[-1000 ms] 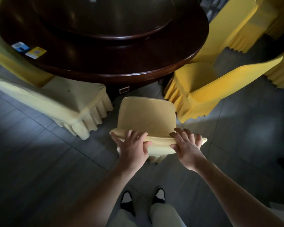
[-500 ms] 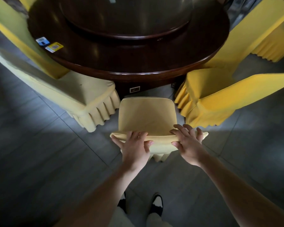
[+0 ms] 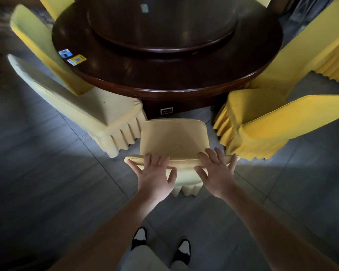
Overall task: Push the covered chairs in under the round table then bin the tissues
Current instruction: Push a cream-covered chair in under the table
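Note:
A chair in a pale yellow cover (image 3: 173, 138) stands directly in front of me, its seat facing the dark round table (image 3: 164, 75). My left hand (image 3: 155, 175) and my right hand (image 3: 216, 173) both lie over the top edge of its backrest, fingers curled forward onto the cloth. The seat's front edge sits just short of the table rim, close to the table's base. A pale covered chair (image 3: 98, 112) stands to the left and a bright yellow covered chair (image 3: 262, 122) to the right, both tucked partly under the rim. No tissues are in sight.
A dark turntable (image 3: 162, 22) sits on the table, with two small cards (image 3: 72, 57) near its left edge. More covered chairs stand at the far left (image 3: 39, 42) and far right (image 3: 311, 49). The floor is grey tile; my shoes (image 3: 160, 243) are below.
The chair and I have moved closer to the table; its seat front is now nearer the table base. Both hands have stayed on the backrest top.

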